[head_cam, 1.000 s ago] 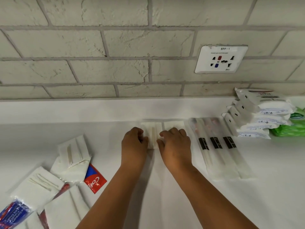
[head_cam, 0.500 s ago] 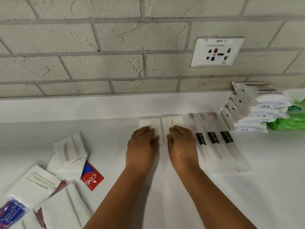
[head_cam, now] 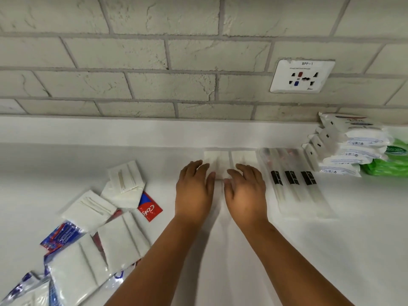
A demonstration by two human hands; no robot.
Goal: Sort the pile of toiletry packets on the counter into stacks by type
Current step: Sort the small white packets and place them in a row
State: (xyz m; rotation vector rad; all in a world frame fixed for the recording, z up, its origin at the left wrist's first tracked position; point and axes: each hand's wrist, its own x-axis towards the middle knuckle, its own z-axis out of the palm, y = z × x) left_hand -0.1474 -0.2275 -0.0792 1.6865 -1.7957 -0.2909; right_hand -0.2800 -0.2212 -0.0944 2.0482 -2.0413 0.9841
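Observation:
Two small white packets lie side by side near the back of the white counter (head_cam: 353, 250): the left packet (head_cam: 215, 160) and the right packet (head_cam: 244, 157). My left hand (head_cam: 194, 191) lies flat with straight fingers touching the near end of the left packet. My right hand (head_cam: 245, 191) lies flat over the near end of the right packet. To the right lie three long clear toothbrush packets (head_cam: 291, 180) in a row. The unsorted pile (head_cam: 95, 235) of white packets and a red toothpaste sachet (head_cam: 150, 208) spreads at the lower left.
A stack of white soap packs (head_cam: 348, 149) leans at the far right, with green packs (head_cam: 393, 162) beside it. A wall socket (head_cam: 301, 77) is set in the brick wall behind. A raised ledge (head_cam: 110, 131) runs along the counter's back.
Both hands went from curled over the two white packets to flat with fingers straight, and slid a little toward me. The packets now lie more exposed.

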